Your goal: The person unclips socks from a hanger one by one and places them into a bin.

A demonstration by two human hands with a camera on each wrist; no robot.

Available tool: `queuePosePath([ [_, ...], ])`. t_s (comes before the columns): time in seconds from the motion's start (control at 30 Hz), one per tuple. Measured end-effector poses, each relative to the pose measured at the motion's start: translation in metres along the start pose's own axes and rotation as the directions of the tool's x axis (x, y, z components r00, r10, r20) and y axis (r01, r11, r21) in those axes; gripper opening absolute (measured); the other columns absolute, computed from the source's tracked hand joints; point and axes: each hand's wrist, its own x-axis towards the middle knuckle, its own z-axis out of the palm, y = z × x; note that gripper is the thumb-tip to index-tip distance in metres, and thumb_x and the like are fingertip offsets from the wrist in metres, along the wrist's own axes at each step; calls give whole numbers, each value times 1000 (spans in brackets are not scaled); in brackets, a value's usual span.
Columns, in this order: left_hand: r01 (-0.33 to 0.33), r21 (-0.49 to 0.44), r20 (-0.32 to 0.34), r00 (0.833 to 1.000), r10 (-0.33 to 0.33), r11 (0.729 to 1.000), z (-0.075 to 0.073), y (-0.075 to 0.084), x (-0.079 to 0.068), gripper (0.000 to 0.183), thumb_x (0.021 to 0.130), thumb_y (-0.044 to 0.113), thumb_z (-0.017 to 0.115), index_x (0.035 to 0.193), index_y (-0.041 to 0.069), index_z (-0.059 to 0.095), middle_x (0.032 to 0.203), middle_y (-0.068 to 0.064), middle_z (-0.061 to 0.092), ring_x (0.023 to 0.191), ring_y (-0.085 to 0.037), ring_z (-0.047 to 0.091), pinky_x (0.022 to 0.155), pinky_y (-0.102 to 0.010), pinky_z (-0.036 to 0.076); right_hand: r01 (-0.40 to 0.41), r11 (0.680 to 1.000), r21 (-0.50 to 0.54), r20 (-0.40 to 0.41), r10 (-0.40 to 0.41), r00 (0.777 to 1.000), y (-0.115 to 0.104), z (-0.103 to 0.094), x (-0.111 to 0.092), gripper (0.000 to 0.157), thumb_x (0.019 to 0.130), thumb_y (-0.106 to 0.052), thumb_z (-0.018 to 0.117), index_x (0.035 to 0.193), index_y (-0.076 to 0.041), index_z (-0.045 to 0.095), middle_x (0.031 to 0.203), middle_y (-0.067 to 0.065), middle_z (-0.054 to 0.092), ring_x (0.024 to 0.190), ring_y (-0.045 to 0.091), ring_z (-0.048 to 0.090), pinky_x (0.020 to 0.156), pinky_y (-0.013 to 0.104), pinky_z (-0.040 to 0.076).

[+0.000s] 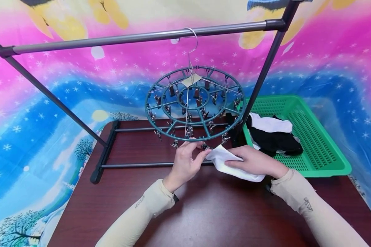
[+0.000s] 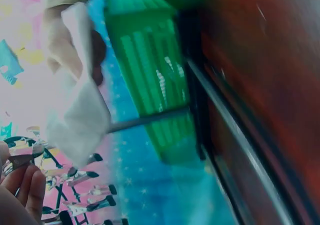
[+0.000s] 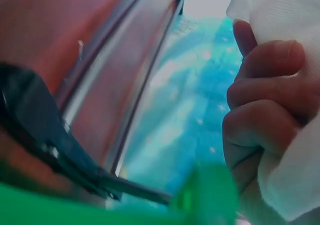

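Observation:
A round green clip hanger point(image 1: 201, 111) hangs by its wire hook from the rack's top bar. My left hand point(image 1: 185, 163) is at its near rim, where thumb and fingers pinch a small metal clip point(image 2: 21, 157). Just right of it, my right hand point(image 1: 248, 159) grips a white sock point(image 1: 224, 164), thumb on top. One corner of the sock points up near the left thumb and a clip. In the right wrist view the curled fingers point(image 3: 265, 97) press into the white cloth point(image 3: 290, 20).
A dark metal rack point(image 1: 108, 42) stands on the brown table point(image 1: 204, 212). At the right, a green basket point(image 1: 323, 144) holds black socks point(image 1: 273, 139) and a white one point(image 1: 270, 122). Behind hangs a colourful backdrop point(image 1: 65, 82).

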Motion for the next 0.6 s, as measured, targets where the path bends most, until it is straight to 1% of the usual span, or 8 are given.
queuePosePath([
  [0.2, 2, 0, 14, 1000, -2, 1000, 0, -2, -1, 25, 87, 9, 81, 106, -4, 71, 95, -14, 76, 86, -25, 69, 62, -27, 53, 7, 1000, -10, -8, -7, 1000, -4, -21, -10, 27, 101, -35, 68, 117, -15, 75, 98, -8, 75, 74, 4, 61, 68, 26, 52],
  [0.27, 2, 0, 14, 1000, -2, 1000, 0, -1, -1, 25, 88, 10, 80, 107, -4, 71, 96, -15, 75, 86, -25, 69, 62, -29, 53, 4, 1000, -12, -2, -4, 1000, -3, -27, -13, 24, 101, -35, 68, 116, -18, 74, 99, -10, 74, 75, 4, 60, 68, 25, 52],
  [0.37, -1, -2, 16, 1000, 1, 1000, 0, -1, -1, 25, 90, 11, 80, 107, -3, 71, 95, -14, 75, 85, -24, 68, 61, -31, 53, -13, 1000, -18, 3, 13, 1000, 1, -37, -18, 14, 101, -34, 68, 108, -24, 73, 91, -12, 71, 73, 6, 58, 67, 25, 51],
  [0.43, 1, -1, 12, 1000, -1, 1000, -1, -1, -1, 24, 89, 11, 80, 108, -2, 71, 94, -13, 74, 85, -23, 68, 63, -31, 53, -28, 999, -18, -6, 27, 1000, 4, -43, -20, 8, 101, -34, 68, 102, -26, 71, 86, -12, 68, 71, 7, 57, 65, 25, 49],
  [0.5, 3, -3, 3, 1000, -3, 1000, -1, -1, -1, 24, 89, 10, 80, 108, -2, 71, 94, -12, 73, 85, -23, 67, 64, -30, 53, -37, 999, -19, -23, 36, 999, 7, -49, -21, 6, 101, -33, 69, 100, -27, 70, 84, -11, 66, 71, 9, 57, 65, 26, 49],
  [0.6, 8, -10, -3, 1000, -8, 1000, -1, 0, -1, 25, 87, 8, 81, 107, -1, 71, 93, -11, 73, 87, -23, 68, 69, -31, 55, -65, 998, -14, -43, 65, 997, 12, -57, -22, 8, 100, -34, 69, 104, -29, 72, 88, -10, 68, 73, 10, 58, 66, 26, 49],
])
